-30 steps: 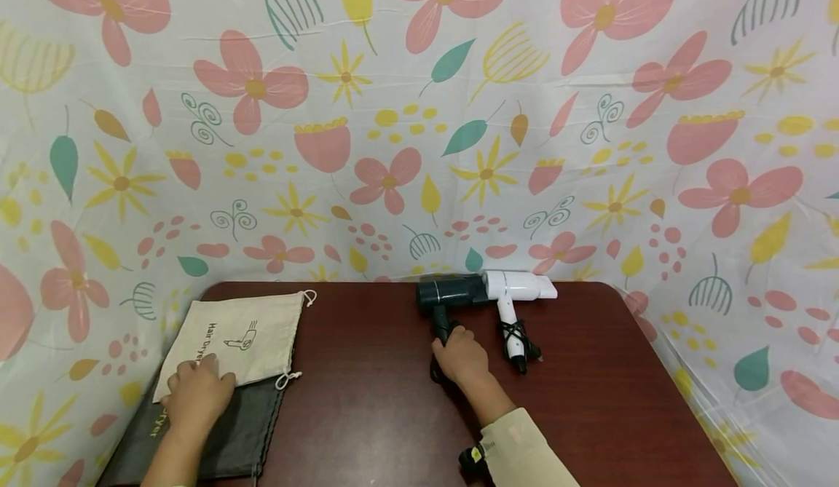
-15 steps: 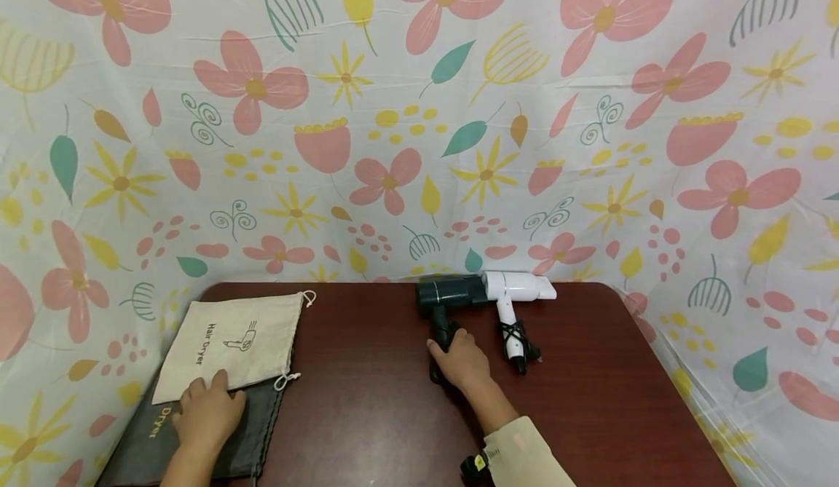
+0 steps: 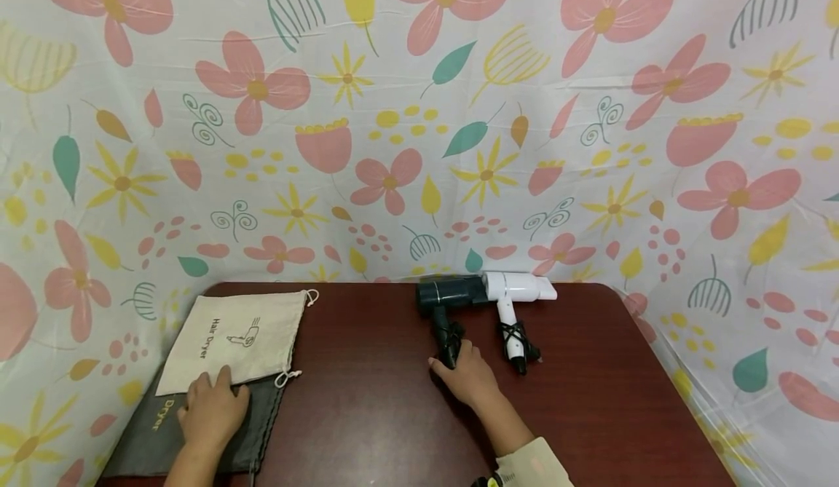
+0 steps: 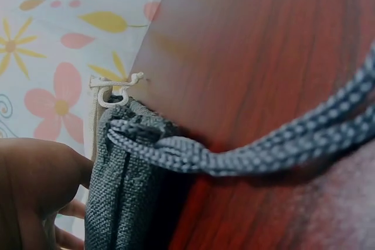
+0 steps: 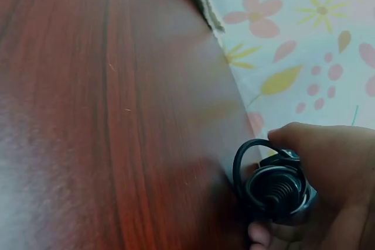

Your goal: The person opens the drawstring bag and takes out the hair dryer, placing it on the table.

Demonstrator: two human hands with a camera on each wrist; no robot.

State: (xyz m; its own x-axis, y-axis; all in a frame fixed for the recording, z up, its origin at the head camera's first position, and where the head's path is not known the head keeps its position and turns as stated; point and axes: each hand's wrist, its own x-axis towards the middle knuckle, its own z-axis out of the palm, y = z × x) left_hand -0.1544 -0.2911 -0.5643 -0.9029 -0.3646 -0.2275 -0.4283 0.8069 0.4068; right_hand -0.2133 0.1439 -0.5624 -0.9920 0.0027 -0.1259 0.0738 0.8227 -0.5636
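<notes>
On the left of the table, a beige drawstring bag (image 3: 245, 338) printed "Hair Dryer" lies partly over a dark grey drawstring bag (image 3: 245, 429). My left hand (image 3: 213, 414) rests on the grey bag, its fingertips at the beige bag's lower edge. At the back, a dark hair dryer (image 3: 452, 293) lies with its nozzle against a white hair dryer (image 3: 518, 287). Around the lower end of the dark dryer's handle curls my right hand (image 3: 468, 374). The right wrist view shows its thumb and fingers on either side of the handle end (image 5: 275, 194), beside a black cord loop.
The brown table (image 3: 360, 400) has rounded back corners and meets a floral curtain (image 3: 393, 108) behind. A black cord is wound around the white dryer's handle. In the left wrist view, the grey bag's cord (image 4: 246, 162) trails over the table.
My left hand has slid right and slightly down across the bags. The beige bag has shifted slightly right and up. My right hand has moved down the dark dryer's handle toward its end.
</notes>
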